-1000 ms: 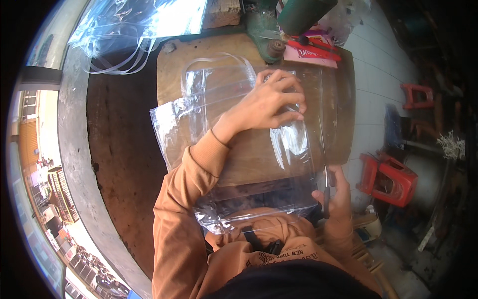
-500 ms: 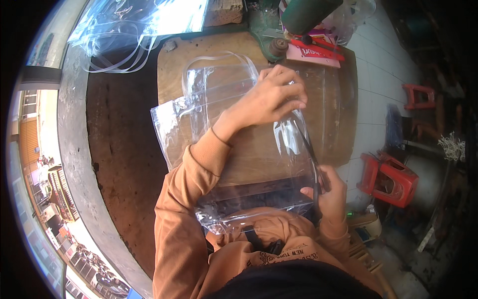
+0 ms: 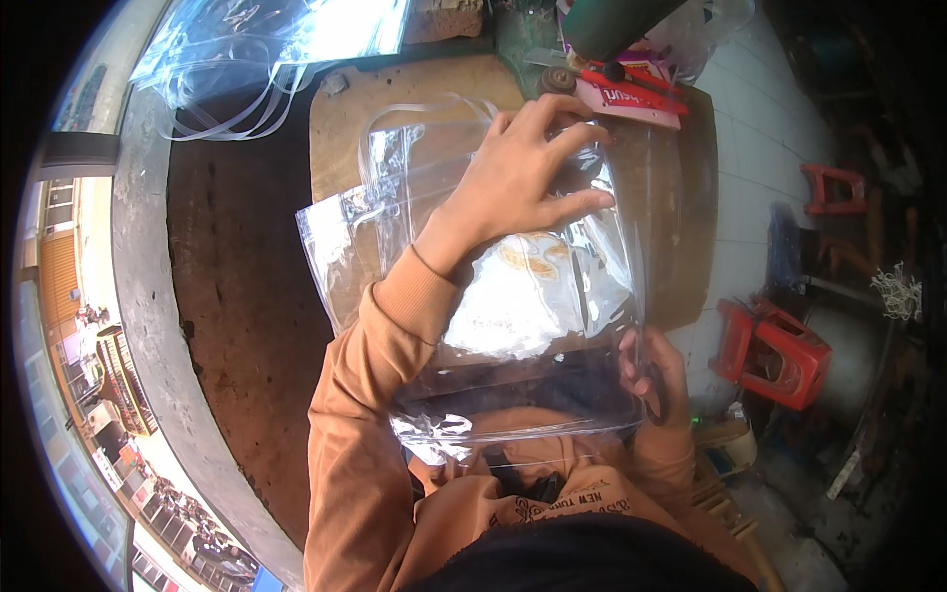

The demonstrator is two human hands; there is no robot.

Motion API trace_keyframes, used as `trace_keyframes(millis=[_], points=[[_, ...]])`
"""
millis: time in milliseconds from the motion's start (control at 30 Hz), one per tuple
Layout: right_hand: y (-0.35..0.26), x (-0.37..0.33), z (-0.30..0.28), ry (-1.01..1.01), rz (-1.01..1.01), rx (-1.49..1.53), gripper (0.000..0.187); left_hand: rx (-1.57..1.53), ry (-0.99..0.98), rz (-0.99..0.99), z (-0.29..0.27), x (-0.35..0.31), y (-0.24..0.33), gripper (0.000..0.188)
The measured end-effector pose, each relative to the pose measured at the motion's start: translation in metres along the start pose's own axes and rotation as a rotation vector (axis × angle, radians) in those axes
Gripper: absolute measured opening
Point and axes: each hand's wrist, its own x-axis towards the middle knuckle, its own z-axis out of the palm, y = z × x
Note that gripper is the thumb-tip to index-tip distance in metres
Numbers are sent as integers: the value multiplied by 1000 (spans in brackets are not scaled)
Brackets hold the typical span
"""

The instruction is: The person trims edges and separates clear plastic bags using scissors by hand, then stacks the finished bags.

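A clear plastic bag (image 3: 552, 296) stretches from the wooden board across to my lap, its surface bulging and shining with glare. Over its upper part my left hand (image 3: 533, 168) is spread, thumb apart from the bent fingers, which rest against the plastic near the right edge. My right hand (image 3: 653, 363), lower right, is closed round the handles of dark scissors (image 3: 654, 403). Their blades point away from me along the bag's right edge; how far they are open is hard to see. Another clear bag (image 3: 326, 247) with a strap handle lies beneath, at the left.
The wooden board (image 3: 681, 217) lies under the bags. A pile of clear plastic bags (image 3: 286, 49) is at the far left. Beyond the board stands a green machine part (image 3: 617, 30) by a red-handled tool (image 3: 641, 89) and pink packet (image 3: 631, 104). Red stools (image 3: 774, 350) stand at right.
My left hand has opened from a pinch and spread over the plastic. My right hand and the scissors have shifted slightly right. The bag has bulged up and catches more glare.
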Motion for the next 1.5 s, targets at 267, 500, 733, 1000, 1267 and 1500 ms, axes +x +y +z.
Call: trace_keyframes(millis=[267, 500, 733, 1000, 1267, 1500], points=[[-8, 1, 6, -29, 53, 51, 74, -335, -46, -50, 2, 3, -13, 32], [-12, 2, 8, 33, 4, -157, 63, -273, -83, -35, 12, 5, -14, 28], [-12, 4, 8, 20, -20, -192, 65, -247, -99, -27, 15, 5, -16, 26], [-14, 8, 11, 39, -25, -195, 66, -240, -109, -46, 15, 6, -14, 25], [-12, 9, 11, 69, -8, -170, 71, -223, -123, -48, 15, 6, -14, 23], [-8, 7, 9, 72, -12, -122, 70, -229, -122, -48, 16, 7, -14, 23]])
